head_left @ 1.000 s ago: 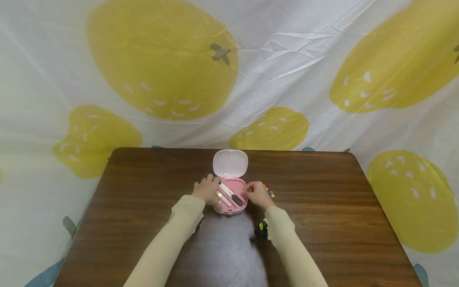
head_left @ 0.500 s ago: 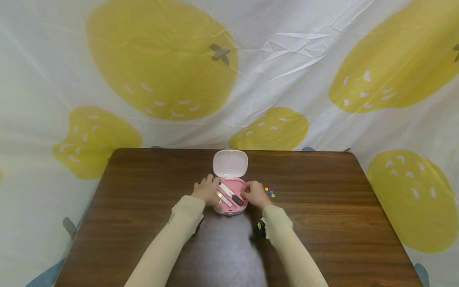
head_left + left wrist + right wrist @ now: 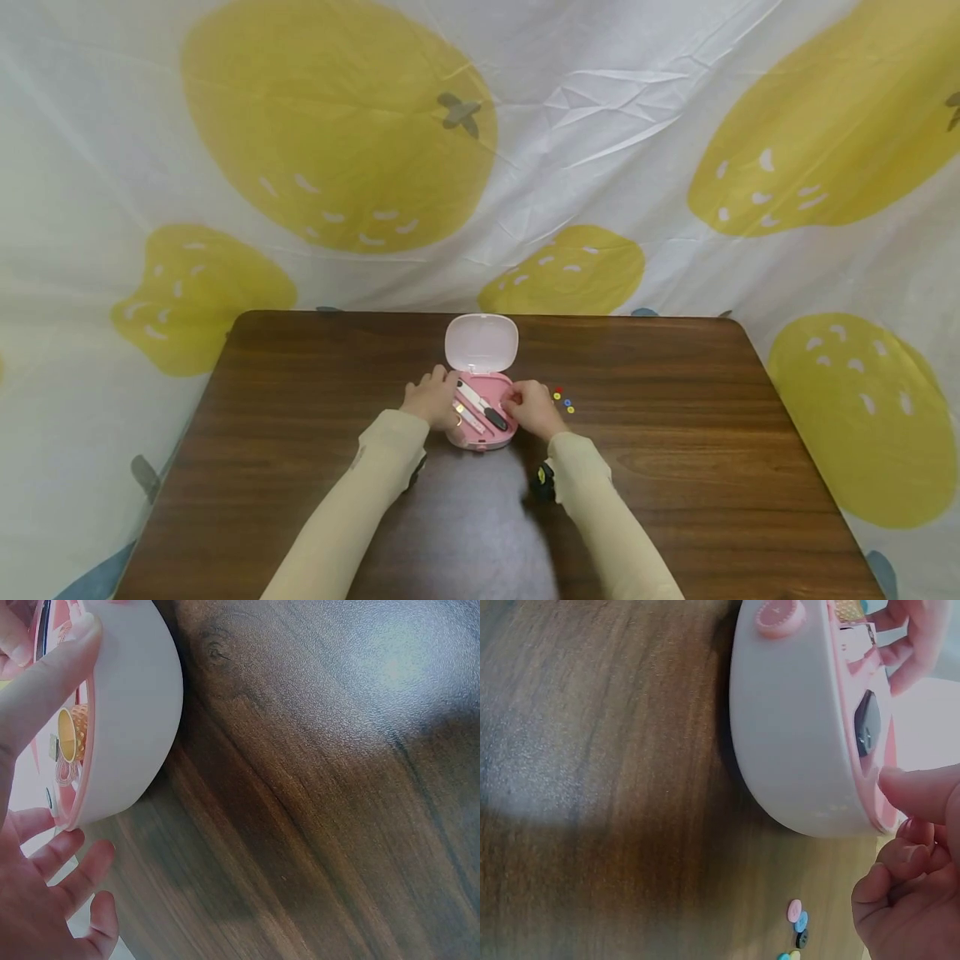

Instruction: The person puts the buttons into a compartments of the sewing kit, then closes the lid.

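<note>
Dark brown wood-grain table [image 3: 675, 467] with rounded corners, glossy, catching a soft glare near the front edge. Behind and around it, a creased white cloth backdrop [image 3: 600, 108] printed with large yellow strawberries. Mid-table, an open pink sewing kit case [image 3: 481, 410], lid upright. Left hand [image 3: 433, 398] touching its left rim, grip relaxed. Right hand [image 3: 531, 407] at its right rim, fingers curled, fingertip against the edge, nothing held. Small coloured buttons [image 3: 563, 402] just right.

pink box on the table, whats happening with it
A person has both hands at an open pink box on a brown table. The left hand touches its left rim with a thumb; the right hand has a fingertip on its right edge. The lid stands open. Small coloured buttons lie just right of it.
</note>
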Demonstrator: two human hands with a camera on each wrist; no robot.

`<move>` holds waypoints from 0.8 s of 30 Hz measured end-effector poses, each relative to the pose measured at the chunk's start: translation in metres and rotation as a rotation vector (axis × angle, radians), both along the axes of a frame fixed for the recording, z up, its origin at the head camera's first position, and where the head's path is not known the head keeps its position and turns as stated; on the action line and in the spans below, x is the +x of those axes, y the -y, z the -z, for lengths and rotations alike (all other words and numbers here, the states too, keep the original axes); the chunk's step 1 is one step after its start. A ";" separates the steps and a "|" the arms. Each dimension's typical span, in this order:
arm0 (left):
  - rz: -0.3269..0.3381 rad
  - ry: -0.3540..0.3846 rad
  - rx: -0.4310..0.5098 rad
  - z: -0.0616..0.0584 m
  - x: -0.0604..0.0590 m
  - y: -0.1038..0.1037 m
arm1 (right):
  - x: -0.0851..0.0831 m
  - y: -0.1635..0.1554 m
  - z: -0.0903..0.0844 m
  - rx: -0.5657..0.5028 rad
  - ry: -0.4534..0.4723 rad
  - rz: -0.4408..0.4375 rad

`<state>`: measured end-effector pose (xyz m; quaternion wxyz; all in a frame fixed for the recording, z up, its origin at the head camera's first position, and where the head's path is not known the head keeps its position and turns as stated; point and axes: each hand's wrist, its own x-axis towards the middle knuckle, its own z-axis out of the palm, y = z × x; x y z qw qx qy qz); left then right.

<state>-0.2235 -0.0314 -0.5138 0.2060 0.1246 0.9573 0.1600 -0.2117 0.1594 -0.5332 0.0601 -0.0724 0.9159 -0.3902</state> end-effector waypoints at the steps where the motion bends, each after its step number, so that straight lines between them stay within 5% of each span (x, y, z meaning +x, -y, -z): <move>1: -0.001 0.002 -0.001 0.000 0.000 0.000 | 0.000 -0.001 -0.001 -0.011 0.004 0.004; 24: -0.009 0.009 -0.010 0.001 0.000 -0.001 | 0.011 -0.041 -0.004 -0.059 -0.074 0.087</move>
